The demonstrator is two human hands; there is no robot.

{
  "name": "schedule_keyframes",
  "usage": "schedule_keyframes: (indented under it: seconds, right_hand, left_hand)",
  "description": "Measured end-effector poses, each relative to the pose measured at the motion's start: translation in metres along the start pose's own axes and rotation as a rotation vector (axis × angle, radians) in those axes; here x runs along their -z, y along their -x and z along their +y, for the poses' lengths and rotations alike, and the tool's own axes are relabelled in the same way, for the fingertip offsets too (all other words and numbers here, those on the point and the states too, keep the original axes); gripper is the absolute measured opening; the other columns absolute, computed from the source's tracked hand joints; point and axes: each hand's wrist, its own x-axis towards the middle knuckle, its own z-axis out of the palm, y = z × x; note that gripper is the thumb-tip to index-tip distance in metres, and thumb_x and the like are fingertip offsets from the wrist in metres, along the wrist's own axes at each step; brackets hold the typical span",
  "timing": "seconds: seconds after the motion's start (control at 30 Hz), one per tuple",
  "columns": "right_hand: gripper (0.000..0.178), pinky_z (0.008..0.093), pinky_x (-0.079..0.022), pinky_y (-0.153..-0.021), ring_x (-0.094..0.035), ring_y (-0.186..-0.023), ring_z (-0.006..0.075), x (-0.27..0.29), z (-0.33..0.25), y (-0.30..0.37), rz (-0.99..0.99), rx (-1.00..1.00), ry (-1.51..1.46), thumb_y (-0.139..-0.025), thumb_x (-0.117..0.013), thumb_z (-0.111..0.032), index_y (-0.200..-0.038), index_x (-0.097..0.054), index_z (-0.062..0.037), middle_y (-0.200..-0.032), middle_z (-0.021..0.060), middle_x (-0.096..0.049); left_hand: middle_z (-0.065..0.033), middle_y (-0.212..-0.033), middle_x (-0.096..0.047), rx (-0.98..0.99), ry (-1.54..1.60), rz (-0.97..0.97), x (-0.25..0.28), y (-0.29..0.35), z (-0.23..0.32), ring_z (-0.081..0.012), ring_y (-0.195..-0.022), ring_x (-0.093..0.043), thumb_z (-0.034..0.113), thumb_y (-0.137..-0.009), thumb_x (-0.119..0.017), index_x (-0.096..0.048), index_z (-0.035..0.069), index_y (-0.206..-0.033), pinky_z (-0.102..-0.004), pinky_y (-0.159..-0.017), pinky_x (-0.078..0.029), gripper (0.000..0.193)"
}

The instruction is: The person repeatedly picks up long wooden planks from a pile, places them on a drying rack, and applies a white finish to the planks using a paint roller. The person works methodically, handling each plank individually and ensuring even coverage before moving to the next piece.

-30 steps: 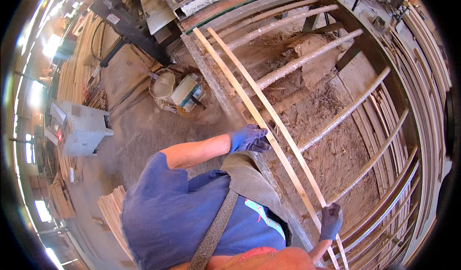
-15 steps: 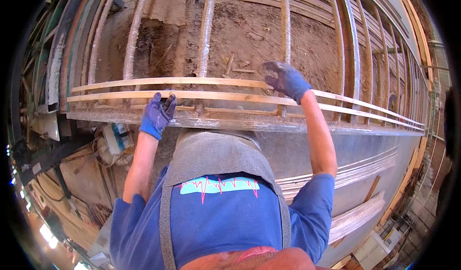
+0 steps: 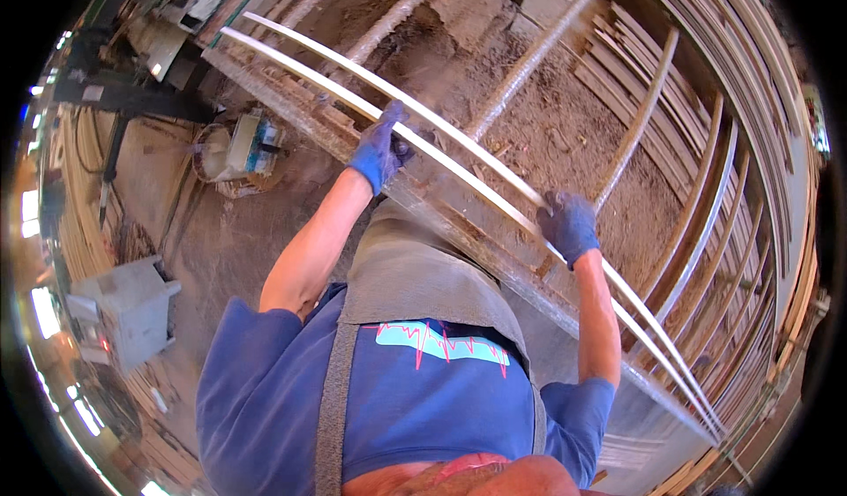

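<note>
Both my hands wear blue gloves. My left hand (image 3: pixel 379 150) grips a long pale wooden strip (image 3: pixel 472 178) near its middle. A second strip of the same kind (image 3: pixel 353 63) lies alongside it. My right hand (image 3: pixel 569 227) closes on the strips further along, toward the lower right. The two strips run diagonally from upper left to lower right, over a rusty metal beam (image 3: pixel 468 231) and a frame of metal bars (image 3: pixel 529 59) above dusty ground. My blue shirt and grey apron fill the lower middle.
Stacks of thin curved wooden slats (image 3: pixel 750 143) line the right side. A bucket with a container (image 3: pixel 243 147) sits on the floor at left, and a grey metal box (image 3: pixel 128 306) stands lower left. A dark machine arm (image 3: pixel 123 94) crosses the upper left.
The view has swung round, so the strips now run diagonally instead of level. Both hands went from resting open on the strips to gripping them, the right hand further along toward the lower right.
</note>
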Motion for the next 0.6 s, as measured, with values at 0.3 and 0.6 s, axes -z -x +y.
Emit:
schedule_keyframes:
  seconds: [0.3,0.6]
  right_hand:
    - [0.052,0.0478,-0.050,-0.076,-0.064,-0.087,0.0402,-0.011,-0.009,0.020,0.000,0.064,0.053,-0.071,-0.075,-0.043,-0.107,-0.067,-0.0064,-0.091,0.0219,-0.067]
    - [0.046,0.0459,-0.051,-0.076,-0.065,-0.086,0.0395,-0.018,-0.015,0.027,0.050,-0.026,-0.004,-0.070,-0.078,-0.036,-0.101,-0.068,-0.0030,-0.090,0.0224,-0.067]
  left_hand:
    - [-0.0101,-0.092,-0.066,-0.001,-0.002,0.087,0.006,-0.032,-0.012,-0.0282,-0.079,-0.066,0.046,-0.092,-0.061,-0.058,0.005,-0.108,-0.0493,-0.078,-0.058,0.043]
    - [-0.0065,-0.084,-0.065,0.034,0.096,0.137,0.010,-0.045,-0.023,-0.0219,-0.067,-0.062,0.051,-0.092,-0.057,-0.059,0.011,-0.106,-0.0391,-0.057,-0.053,0.042]
